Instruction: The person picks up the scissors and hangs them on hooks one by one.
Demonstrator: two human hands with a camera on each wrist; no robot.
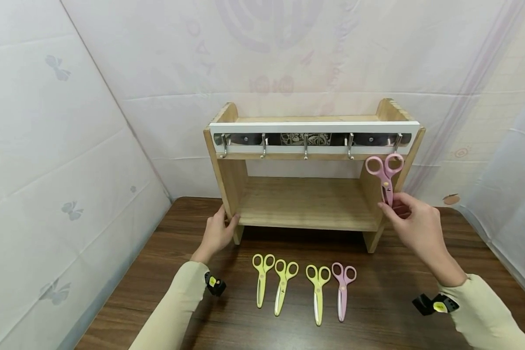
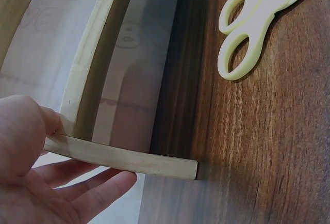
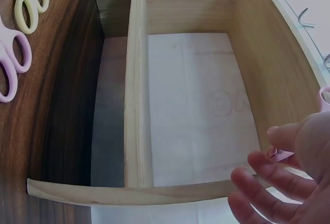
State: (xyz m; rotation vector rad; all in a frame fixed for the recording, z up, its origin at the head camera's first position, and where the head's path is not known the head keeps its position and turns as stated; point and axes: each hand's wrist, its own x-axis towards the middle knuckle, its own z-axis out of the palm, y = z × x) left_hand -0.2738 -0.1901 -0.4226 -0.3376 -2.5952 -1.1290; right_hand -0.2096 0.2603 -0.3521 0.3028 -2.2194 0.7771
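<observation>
My right hand (image 1: 420,223) pinches a pair of pink scissors (image 1: 386,177) by the blade end, handles up, in front of the rightmost hook (image 1: 397,142). Whether a handle loop sits on that hook is hard to tell. With the left hand (image 1: 218,231) I grip the left side panel of a wooden shelf (image 1: 308,204), thumb on the inner side and fingers outside, as the left wrist view shows. Along the shelf's upper front runs a white hook rail (image 1: 253,148) with several metal hooks. In the right wrist view the right hand (image 3: 289,177) covers most of the scissors.
On the brown table (image 1: 385,301) before the shelf lie yellow scissors (image 1: 261,282), more yellow scissors (image 1: 281,287), a third yellow pair (image 1: 318,294) and another pink pair (image 1: 342,291), handles toward the shelf. Patterned white sheeting (image 1: 166,63) hangs behind and at the sides.
</observation>
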